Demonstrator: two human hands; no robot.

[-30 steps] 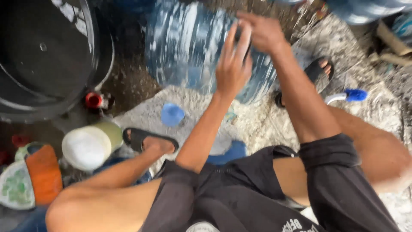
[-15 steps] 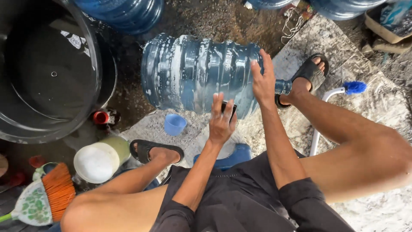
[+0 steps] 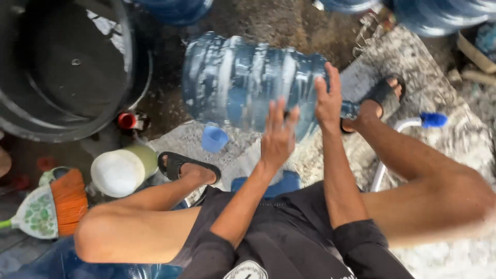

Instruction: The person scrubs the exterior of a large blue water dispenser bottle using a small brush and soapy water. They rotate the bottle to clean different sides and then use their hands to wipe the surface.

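Water jug (image 3: 243, 82), a big blue translucent bottle with ribbed sides, lies on its side on wet ground in front of the seated person, its neck pointing toward the right foot and its streaked wall facing up. Both hands rest against the near side of the jug, close together but not touching each other. The left hand (image 3: 278, 135) is spread flat with fingers apart against the lower wall of the jug; the fingers are blurred, so whether the palm presses fully on the plastic cannot be told. The right hand (image 3: 328, 101) lies open on the shoulder of the jug, near where it narrows, fingers straight and pointing away from the body. Neither hand is closed around anything. A small blue cap (image 3: 213, 138) sits on the ground just below the jug, between it and the left foot in a black sandal (image 3: 186, 164). The right foot, also in a black sandal (image 3: 383, 95), is planted beside the neck end. A white hose with a blue nozzle (image 3: 433, 120) curves along the pale stone slab (image 3: 454, 150) to the right. To the left stand a large black tub (image 3: 67, 67), a pale round container (image 3: 124, 170), a small red cap (image 3: 127, 120) and an orange-bristled brush (image 3: 67, 201).
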